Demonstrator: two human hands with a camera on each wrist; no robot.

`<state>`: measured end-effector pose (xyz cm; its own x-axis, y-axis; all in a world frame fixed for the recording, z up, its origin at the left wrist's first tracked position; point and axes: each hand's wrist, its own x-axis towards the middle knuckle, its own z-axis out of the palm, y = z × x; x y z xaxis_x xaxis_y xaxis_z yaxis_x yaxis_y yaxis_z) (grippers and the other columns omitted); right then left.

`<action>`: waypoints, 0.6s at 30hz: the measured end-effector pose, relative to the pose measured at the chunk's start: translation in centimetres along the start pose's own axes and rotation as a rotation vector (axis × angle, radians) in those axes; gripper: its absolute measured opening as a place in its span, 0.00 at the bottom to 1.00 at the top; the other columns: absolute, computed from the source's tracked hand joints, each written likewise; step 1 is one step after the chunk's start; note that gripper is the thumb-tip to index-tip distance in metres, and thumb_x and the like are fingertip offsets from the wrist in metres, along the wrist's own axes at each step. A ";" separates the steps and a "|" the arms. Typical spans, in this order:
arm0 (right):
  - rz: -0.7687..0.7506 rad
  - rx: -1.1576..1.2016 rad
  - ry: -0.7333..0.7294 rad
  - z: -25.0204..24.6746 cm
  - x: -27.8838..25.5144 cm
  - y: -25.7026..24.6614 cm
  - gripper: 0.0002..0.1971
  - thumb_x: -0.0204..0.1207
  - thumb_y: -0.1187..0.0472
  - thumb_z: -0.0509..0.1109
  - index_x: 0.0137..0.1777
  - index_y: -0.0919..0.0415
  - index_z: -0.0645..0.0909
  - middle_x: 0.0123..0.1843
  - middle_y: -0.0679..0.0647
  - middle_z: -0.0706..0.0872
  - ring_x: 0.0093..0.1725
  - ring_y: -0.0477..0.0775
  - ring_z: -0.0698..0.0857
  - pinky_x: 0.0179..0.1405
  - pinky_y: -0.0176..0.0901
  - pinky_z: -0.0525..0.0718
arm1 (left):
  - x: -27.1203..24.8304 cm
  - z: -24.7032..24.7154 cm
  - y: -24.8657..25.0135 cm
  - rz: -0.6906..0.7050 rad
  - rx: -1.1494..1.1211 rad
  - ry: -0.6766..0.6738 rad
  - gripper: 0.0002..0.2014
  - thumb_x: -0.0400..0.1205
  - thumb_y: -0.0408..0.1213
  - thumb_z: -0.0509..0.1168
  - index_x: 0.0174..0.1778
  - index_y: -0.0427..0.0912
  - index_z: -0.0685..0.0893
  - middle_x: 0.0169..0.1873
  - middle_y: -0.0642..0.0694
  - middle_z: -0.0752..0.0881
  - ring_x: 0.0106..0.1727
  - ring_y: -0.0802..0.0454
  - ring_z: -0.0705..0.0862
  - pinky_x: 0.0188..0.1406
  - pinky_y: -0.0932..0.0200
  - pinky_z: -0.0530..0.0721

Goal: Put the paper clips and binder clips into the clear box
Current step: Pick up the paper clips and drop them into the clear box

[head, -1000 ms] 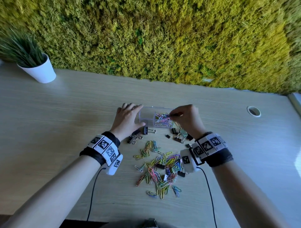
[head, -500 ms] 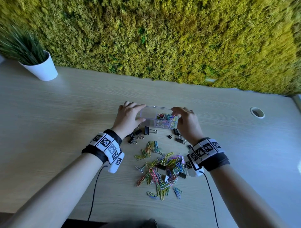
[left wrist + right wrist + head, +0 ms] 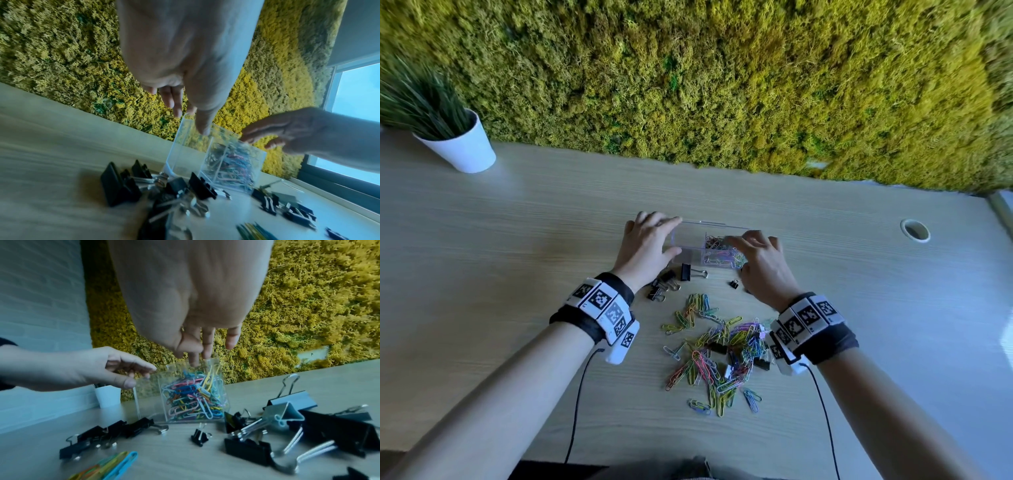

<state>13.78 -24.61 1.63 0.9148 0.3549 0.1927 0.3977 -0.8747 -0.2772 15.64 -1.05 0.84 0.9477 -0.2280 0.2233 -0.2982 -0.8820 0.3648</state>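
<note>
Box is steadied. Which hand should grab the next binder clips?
Probably the right hand: its fingers look free above the clear box, binder clips beneath it. The left hand holds the box.

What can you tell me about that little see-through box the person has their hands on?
The clear box is a small rectangular container that looks like hard transparent plastic, open at the top, standing upright on the wooden desk near the moss wall. An inner wall splits it into two compartments: the right one holds a tangle of colored paper clips, the left one looks empty. The left hand holds its left end, thumb on the near wall and fingers at the rim. The right hand hovers with spread fingers over the filled side.
</note>
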 end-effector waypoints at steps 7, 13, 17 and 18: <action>0.127 0.234 0.075 -0.9 -4.8 1.7 0.17 0.65 0.74 0.70 0.50 0.54 0.85 0.49 0.51 0.87 0.50 0.55 0.82 0.48 0.57 0.80 | -4.1 0.1 3.7 0.267 -0.163 -0.056 0.16 0.69 0.51 0.72 0.48 0.46 0.85 0.46 0.52 0.83 0.50 0.52 0.76 0.53 0.49 0.76; 0.171 0.160 -0.252 -0.1 -10.2 3.5 0.12 0.63 0.62 0.78 0.45 0.48 0.84 0.42 0.39 0.80 0.43 0.42 0.72 0.44 0.47 0.77 | -7.4 3.0 6.9 0.437 0.020 -0.555 0.20 0.73 0.57 0.69 0.56 0.51 0.82 0.52 0.53 0.81 0.57 0.53 0.72 0.61 0.53 0.67; 0.178 0.119 -0.322 0.7 -11.1 3.2 0.13 0.64 0.55 0.78 0.49 0.48 0.83 0.46 0.41 0.81 0.50 0.45 0.76 0.50 0.46 0.77 | -7.8 3.8 7.7 0.468 0.112 -0.549 0.18 0.75 0.53 0.69 0.56 0.48 0.81 0.51 0.50 0.81 0.58 0.50 0.73 0.63 0.48 0.69; 0.180 0.128 -0.322 0.8 -11.1 3.1 0.12 0.65 0.55 0.78 0.48 0.48 0.84 0.46 0.44 0.83 0.51 0.47 0.78 0.51 0.48 0.78 | -7.9 3.8 7.7 0.473 0.109 -0.540 0.16 0.76 0.51 0.68 0.55 0.47 0.81 0.51 0.50 0.81 0.57 0.50 0.73 0.63 0.48 0.69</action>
<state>4.96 -30.98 -2.10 0.9380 0.3026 -0.1690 0.2156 -0.8912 -0.3992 6.32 -7.66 -1.54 0.6526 -0.7422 -0.1527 -0.7036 -0.6683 0.2413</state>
